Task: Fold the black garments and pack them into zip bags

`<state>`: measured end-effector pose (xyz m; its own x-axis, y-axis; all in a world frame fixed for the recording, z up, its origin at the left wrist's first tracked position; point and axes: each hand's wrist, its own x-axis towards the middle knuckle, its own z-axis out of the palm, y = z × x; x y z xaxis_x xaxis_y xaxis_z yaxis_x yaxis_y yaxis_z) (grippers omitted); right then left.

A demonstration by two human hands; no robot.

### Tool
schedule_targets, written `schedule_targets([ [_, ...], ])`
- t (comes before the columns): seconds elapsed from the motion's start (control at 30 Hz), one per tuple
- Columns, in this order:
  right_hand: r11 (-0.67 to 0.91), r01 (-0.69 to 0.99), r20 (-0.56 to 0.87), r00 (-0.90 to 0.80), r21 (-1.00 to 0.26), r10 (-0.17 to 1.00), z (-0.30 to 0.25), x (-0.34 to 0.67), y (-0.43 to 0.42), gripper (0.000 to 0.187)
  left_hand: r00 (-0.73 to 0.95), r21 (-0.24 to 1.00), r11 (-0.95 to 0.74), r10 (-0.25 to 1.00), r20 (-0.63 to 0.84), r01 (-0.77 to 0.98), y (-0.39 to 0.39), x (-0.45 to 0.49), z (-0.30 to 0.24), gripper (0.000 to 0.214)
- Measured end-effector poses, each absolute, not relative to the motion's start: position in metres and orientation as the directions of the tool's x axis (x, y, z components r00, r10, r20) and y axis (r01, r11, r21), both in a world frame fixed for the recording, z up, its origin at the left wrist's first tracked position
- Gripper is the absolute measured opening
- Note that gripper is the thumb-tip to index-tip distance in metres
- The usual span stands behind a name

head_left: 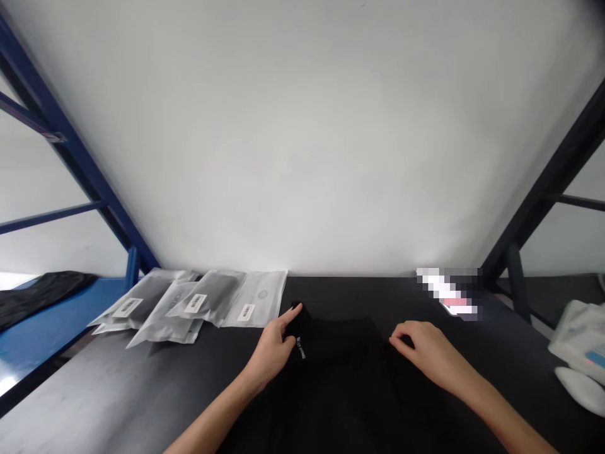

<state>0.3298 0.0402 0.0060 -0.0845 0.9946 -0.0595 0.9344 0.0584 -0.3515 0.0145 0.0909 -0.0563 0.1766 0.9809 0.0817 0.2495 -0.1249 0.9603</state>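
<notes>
Black garment [331,384]: lying flat on the worktop [142,391]
Left hand [270,350]: fingers at the garment's top edge, grip unclear
Right hand [420,353]: curled on the garment, grip unclear
Beside: labelled plastic bags [198,306]

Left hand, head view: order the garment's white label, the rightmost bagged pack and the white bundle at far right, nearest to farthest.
1. White label on the black garment, just right of the left hand.
2. Rightmost bagged pack, ahead and to the left.
3. White bundle, far off to the right.
</notes>
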Motion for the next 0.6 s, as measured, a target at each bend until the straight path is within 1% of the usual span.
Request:
schedule_targets([
  [0.17,0.09,0.906,-0.013,-0.105,-0.414,0.994,0.0,0.334,0.046,0.024,0.199,0.932,-0.167,0.974,0.107,0.32,0.094,0.016,-0.057,0.088],
  [0.23,0.107,0.898,0.002,-0.118,-0.427,0.993,-0.002,0.335,0.047,0.023,0.195,0.921,-0.179,0.974,0.116,0.346,0.09,0.017,-0.058,0.087],
  [0.3,0.124,0.889,0.011,-0.134,-0.442,0.991,-0.004,0.336,0.048,0.022,0.173,0.865,-0.263,0.963,0.208,0.427,0.082,0.018,-0.057,0.079],
  [0.33,0.13,0.884,0.015,-0.138,-0.449,0.99,-0.005,0.337,0.049,0.022,0.175,0.806,-0.338,0.941,0.29,0.486,0.075,0.019,-0.055,0.073],
  [0.37,0.133,0.88,0.02,-0.139,-0.456,0.99,-0.006,0.337,0.049,0.022,0.207,0.721,-0.428,0.902,0.379,0.545,0.068,0.021,-0.053,0.067],
  [0.4,0.134,0.875,0.024,-0.14,-0.464,0.99,-0.006,0.338,0.05,0.022,0.278,0.618,-0.521,0.848,0.451,0.588,0.06,0.023,-0.05,0.062],
  [0.43,0.135,0.871,0.026,-0.139,-0.472,0.99,-0.007,0.339,0.051,0.022,0.379,0.512,-0.609,0.786,0.488,0.605,0.051,0.024,-0.047,0.059],
  [0.47,0.135,0.867,0.027,-0.139,-0.48,0.99,-0.008,0.34,0.052,0.022,0.494,0.422,-0.686,0.723,0.482,0.592,0.043,0.027,-0.044,0.057],
  [0.53,0.131,0.86,0.027,-0.136,-0.493,0.99,-0.008,0.341,0.054,0.02,0.71,0.287,-0.813,0.582,0.397,0.506,0.029,0.032,-0.04,0.053],
  [0.6,0.125,0.858,0.026,-0.129,-0.499,0.991,-0.009,0.342,0.056,0.017,0.827,0.21,-0.885,0.463,0.32,0.415,0.022,0.037,-0.042,0.052],
])
